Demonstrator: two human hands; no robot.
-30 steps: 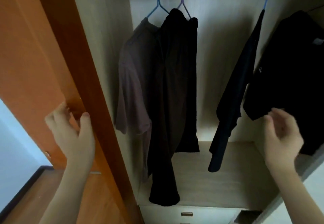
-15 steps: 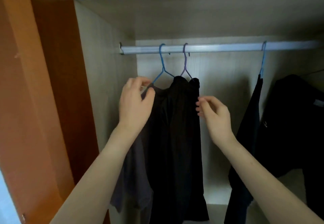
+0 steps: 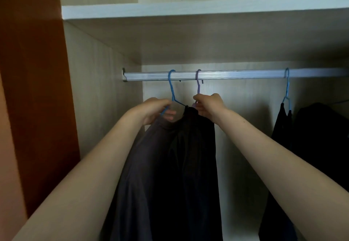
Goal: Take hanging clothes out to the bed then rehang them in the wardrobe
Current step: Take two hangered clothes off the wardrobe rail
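A pale wood-grain wardrobe (image 3: 105, 108) is seen from inside its open front, with an orange-brown door panel (image 3: 34, 89) standing along the left edge and a white-edged shelf (image 3: 188, 8) running across the top. Below that shelf, a ribbed silver rail (image 3: 236, 74) is fixed from the left wall and carried off to the right.

Two hangers are hooked over the rail close together: a blue hanger (image 3: 171, 88) on the left and a purple hanger (image 3: 198, 84) just beside it. From the blue one a grey-brown shirt (image 3: 136, 174) is hung; from the purple one a black garment (image 3: 192, 165) is draped, and the two are pressed against each other.

Both arms are raised. The blue hanger's shoulder is gripped just below its neck by the left hand (image 3: 153, 111), fingers curled round the wire. The base of the purple hanger's neck is pinched by the right hand (image 3: 209, 105), fingers bunched tight at the black garment's collar. Both hooks are seen on the rail.

Well apart to the right, a second blue hanger (image 3: 287, 88) is hooked on the rail with a dark navy garment (image 3: 281, 127) beneath it, and more black clothing (image 3: 324, 137) is hung beside that, its hanger mostly hidden.
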